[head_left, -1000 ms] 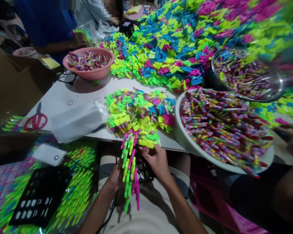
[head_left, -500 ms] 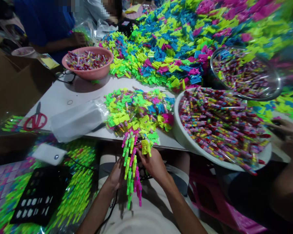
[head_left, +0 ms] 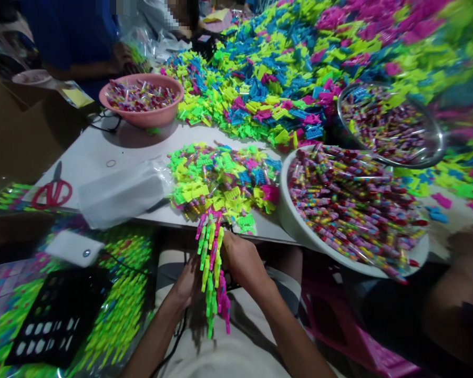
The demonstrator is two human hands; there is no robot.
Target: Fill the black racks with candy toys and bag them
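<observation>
My left hand (head_left: pixel 187 281) is closed around a bunch of neon plastic toy pieces (head_left: pixel 208 278) in green, yellow and pink, which hangs down over my lap. My right hand (head_left: pixel 238 257) is at the upper right side of the bunch, its fingers curled against a yellow plastic piece (head_left: pixel 220 239). The fingertips of both hands are partly hidden. Just beyond, at the table edge, lies a heap of similar plastic pieces mixed with wrapped candy sticks (head_left: pixel 224 178).
Wrapped candy sticks fill a white basin (head_left: pixel 294 223), a pink bowl (head_left: pixel 153 118) and a metal bowl (head_left: pixel 441 139). Red scissors (head_left: pixel 61 193) and a plastic bag (head_left: pixel 122 194) lie on the table's left. A white power bank (head_left: pixel 74 248) is below. A co-worker's hand (head_left: pixel 471 244) is at right.
My right hand has brought the yellow piece left to the bunch and turned, so its back now faces up. The co-worker's hand at right has moved lower. The view has shifted slightly.
</observation>
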